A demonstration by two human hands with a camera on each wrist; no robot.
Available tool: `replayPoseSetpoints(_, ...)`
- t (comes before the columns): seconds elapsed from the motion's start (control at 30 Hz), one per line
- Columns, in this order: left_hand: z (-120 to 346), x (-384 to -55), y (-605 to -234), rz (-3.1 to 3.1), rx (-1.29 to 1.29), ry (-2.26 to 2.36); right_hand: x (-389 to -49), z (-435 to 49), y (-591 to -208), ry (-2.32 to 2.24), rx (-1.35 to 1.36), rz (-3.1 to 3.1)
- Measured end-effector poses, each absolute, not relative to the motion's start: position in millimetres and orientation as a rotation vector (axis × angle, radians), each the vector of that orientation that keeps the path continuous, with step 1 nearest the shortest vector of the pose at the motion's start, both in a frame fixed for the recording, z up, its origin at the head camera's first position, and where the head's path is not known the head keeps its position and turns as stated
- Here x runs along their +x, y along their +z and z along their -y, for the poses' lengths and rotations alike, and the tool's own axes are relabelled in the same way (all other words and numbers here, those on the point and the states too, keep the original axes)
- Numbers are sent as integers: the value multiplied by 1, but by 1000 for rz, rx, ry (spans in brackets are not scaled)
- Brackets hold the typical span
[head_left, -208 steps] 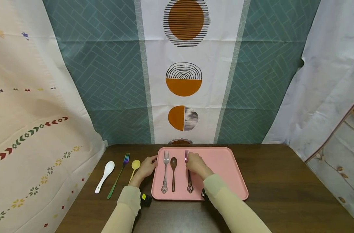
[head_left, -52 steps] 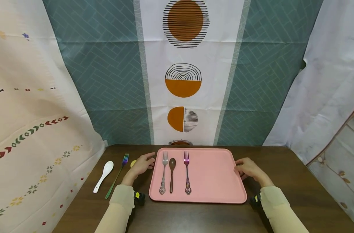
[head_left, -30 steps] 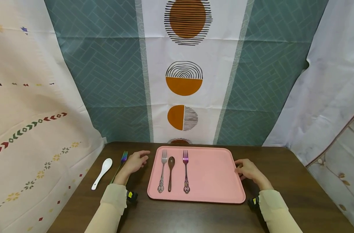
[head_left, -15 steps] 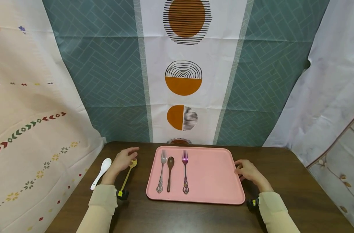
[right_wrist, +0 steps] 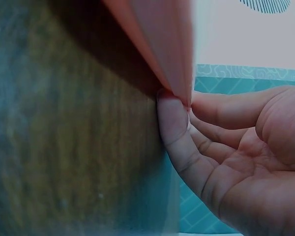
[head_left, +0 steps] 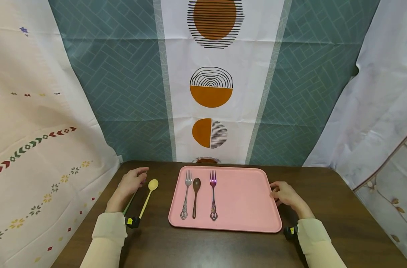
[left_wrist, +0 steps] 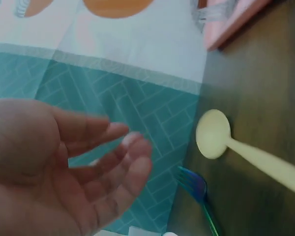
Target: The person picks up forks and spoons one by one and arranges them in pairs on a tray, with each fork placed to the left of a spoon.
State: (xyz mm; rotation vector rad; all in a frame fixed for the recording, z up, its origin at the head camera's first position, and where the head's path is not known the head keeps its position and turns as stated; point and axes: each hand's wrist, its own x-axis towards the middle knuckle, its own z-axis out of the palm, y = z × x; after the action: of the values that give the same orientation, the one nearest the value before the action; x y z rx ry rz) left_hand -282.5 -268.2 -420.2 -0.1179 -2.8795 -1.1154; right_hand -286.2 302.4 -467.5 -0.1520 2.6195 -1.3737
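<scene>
My left hand [head_left: 127, 184] hovers at the table's left with loosely bent fingers and holds nothing. Beneath it lies a rainbow-coloured fork [left_wrist: 192, 184], partly hidden in the head view. Just right of that is a yellow spoon [head_left: 153, 185]. My right hand [head_left: 285, 195] pinches the right rim of a pink tray [head_left: 245, 201]; in the right wrist view the thumb is on one side of the rim and a finger beneath it. On the tray lie a silver fork [head_left: 184, 214], a dark brown spoon [head_left: 196, 185] and a purple fork [head_left: 213, 215], side by side.
The dark wooden table [head_left: 203, 245] ends at a green and white patterned cloth [head_left: 129, 93] behind. Cream cloth [head_left: 39, 149] hangs at the left and pale cloth [head_left: 374, 93] at the right. The white spoon is almost wholly hidden by my left hand.
My right hand let go of the purple fork and took hold of the tray's right rim. My left hand left the tray's left side and moved left, past the yellow spoon, over the rainbow fork.
</scene>
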Motion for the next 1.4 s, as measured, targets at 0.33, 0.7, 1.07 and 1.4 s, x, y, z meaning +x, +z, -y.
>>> replayPoseSetpoints(0.33,268,-279,-441,2954,-54,-643,-285,-306,-470,-1418,-151,-2589)
replayPoseSetpoints(0.7,276,-272,-448,2970,-83,-557,-285,-302,-470,-1435,-126,-2571)
replayPoseSetpoints(1.07,278,-277,-454,2997,-112,-568,-287,-305,-470,-1432,-131,-2564)
replayPoseSetpoints(1.4,280,-275,-453,2989,-124,-558,-289,-306,-471,-1422,-138,-2569)
